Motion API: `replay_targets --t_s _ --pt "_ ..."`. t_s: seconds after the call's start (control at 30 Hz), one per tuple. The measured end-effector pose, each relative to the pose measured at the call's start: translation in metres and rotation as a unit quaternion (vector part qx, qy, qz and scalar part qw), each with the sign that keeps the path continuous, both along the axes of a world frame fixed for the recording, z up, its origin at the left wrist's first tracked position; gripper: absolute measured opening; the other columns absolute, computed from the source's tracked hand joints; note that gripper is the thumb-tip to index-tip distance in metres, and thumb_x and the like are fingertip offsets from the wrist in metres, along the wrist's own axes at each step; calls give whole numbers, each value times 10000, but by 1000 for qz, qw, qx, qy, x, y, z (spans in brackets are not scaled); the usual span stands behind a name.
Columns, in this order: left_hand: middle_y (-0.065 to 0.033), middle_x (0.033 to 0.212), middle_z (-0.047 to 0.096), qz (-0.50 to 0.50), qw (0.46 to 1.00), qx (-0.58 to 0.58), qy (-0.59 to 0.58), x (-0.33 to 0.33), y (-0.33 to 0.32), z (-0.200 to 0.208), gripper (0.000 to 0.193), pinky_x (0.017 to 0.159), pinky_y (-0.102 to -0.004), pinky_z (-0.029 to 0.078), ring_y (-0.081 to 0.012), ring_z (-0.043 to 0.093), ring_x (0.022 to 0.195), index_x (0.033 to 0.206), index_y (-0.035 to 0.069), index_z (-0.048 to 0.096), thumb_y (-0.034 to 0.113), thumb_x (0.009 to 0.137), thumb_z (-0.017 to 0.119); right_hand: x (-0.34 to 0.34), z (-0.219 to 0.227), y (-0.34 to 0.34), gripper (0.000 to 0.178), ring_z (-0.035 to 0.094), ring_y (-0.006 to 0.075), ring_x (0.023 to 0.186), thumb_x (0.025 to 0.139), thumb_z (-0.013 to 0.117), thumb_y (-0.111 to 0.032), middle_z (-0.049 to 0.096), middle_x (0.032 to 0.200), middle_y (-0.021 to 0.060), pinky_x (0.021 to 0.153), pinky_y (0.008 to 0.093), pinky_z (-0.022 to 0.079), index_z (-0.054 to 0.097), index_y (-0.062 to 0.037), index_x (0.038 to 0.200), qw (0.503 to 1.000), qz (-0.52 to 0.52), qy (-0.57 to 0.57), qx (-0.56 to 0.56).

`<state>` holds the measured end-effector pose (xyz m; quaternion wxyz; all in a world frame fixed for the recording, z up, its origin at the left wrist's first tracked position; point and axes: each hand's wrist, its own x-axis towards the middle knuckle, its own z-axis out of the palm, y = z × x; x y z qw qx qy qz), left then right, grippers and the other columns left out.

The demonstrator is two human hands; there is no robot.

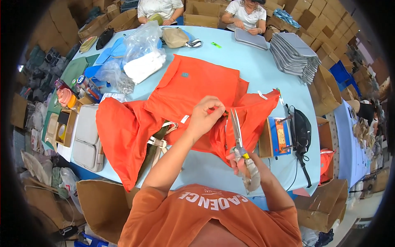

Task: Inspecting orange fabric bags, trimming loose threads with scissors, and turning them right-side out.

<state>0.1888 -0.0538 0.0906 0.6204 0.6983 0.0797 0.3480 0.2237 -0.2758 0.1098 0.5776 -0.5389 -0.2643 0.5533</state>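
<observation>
While two other people sit working at the far side, the pale blue table point(230, 57) stands in a workroom walled with stacked cardboard boxes point(317, 20), and it carries orange bags point(193, 86) spread across its middle, a clear plastic bag of white cloth point(142, 57) at the far left, a stack of grey pouches point(294, 53) at the far right, a grey case point(87, 138) at the left edge, and a small blue machine point(279, 136) with a black pouch point(301, 129) beside it on the right. The left hand point(205, 117) is raised over the orange fabric with the forearm coming up from the lower edge, its fingers pinched narrow on a bit of the fabric's edge. The right hand point(240, 162) sits just below and to the right, fingers closed through the cloth-wrapped handles of the scissors point(236, 127), whose blades point up and away, slightly parted, with the tips just beside the left hand's pinch. The piece being handled hangs between the two hands near the table's near edge, above bare blue surface. Left of the arms the orange cloth drapes over the table's rim; an open cardboard box point(103, 201) stands below that edge. To the right, the machine and pouch crowd the edge, with more boxes point(325, 206) close beyond it.
</observation>
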Motion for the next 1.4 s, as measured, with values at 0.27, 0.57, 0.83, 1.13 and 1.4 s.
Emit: replay_targets --t_s 0.27,0.57,0.83,1.13,1.4 --pt "-76 846 573 -228 898 -375 20 7 18 -9 79 802 -264 364 -130 496 855 713 -6 573 61 718 533 -13 -14 -3 376 483 74 615 726 595 -164 480 714 -18 591 227 428 499 3 1050 996 -39 58 -64" --pt "-37 832 583 -248 899 -357 64 -3 12 -15 98 734 -210 418 -90 529 784 840 -21 585 44 785 536 -27 -25 3 358 494 88 604 762 575 -225 489 691 -1 555 241 432 507 12 1021 992 -52 76 -87" --pt "-23 816 576 -224 912 -329 99 -4 7 -9 91 725 -213 414 -75 518 773 834 -14 584 51 790 537 -30 -34 0 300 492 87 573 774 569 -270 500 647 10 526 241 430 511 -10 914 991 -81 49 -97" --pt "2 799 557 -207 937 -275 59 -10 -15 -13 78 703 -199 407 -50 491 754 814 -1 576 62 804 531 -40 -43 6 325 491 105 592 798 554 -268 483 708 19 540 244 425 491 -7 981 987 -113 -28 -112" --pt "15 775 551 -188 941 -280 19 -11 -31 -13 79 644 -180 403 -35 476 698 823 -1 568 65 820 523 -46 -25 11 216 543 166 609 769 536 -152 525 707 43 552 278 445 437 -7 895 967 -120 -212 -68"
